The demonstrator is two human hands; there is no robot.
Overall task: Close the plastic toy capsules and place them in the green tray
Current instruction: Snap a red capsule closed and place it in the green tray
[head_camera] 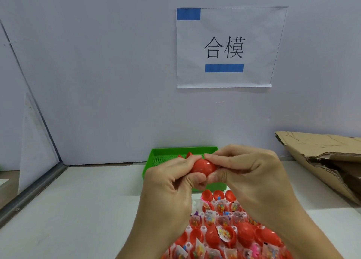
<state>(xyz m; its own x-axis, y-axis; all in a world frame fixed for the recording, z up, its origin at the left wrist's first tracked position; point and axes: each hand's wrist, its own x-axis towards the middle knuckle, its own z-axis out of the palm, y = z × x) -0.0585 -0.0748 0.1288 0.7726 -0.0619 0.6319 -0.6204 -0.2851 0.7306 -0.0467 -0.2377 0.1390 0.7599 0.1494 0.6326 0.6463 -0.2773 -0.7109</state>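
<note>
While poised above the green tray [156, 157], both hands [214, 172] tight around one red capsule [203, 167], fingers curled

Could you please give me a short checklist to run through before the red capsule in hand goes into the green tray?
1. Capsule held firmly: ok, left hand and right hand both pinch the red capsule.
2. Capsule fully snapped shut: cannot tell, fingers cover its seam.
3. Green tray within reach: ok, it sits directly behind the hands.
4. Room in the tray: ok, bare perforated floor shows at its left.
5. Path to the tray: ok, nothing stands between the hands and it.
6. Next capsules ready: ok, open filled capsules lie below the hands.
</note>
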